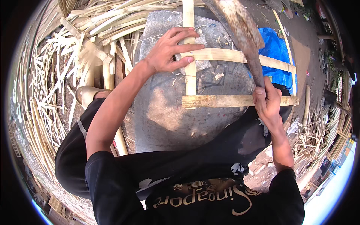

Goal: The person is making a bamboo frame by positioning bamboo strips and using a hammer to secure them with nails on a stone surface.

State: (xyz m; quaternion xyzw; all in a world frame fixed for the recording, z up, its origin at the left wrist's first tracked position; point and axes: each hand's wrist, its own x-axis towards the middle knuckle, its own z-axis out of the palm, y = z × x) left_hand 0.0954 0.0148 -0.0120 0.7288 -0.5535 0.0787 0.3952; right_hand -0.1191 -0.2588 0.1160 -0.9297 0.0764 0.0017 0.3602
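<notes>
My left hand (pixel 170 52) steadies the crossing of two pale bamboo strips, its thumb and index finger along either side of the crosswise strip (pixel 225 54). Under it runs the upright strip (pixel 191 80), reaching off the top edge. In my right hand (pixel 268 99) is the narrow shaft of a rusty metal tool (pixel 240 22), raised close to the camera. Its broad head is partly cut off, so I cannot tell its exact kind. A thicker bamboo piece (pixel 217 100) lies across the near ends of the strips, passing beneath my right hand. A thin strip (pixel 293 80) forms the right side.
The frame lies over a worn grey board (pixel 161 123) between my legs. Blue plastic sheeting (pixel 275 50) sits beyond its right part. Split bamboo offcuts (pixel 67 75) heap up on the left, with long strips (pixel 108 20) behind. More scraps (pixel 315 138) lie at right.
</notes>
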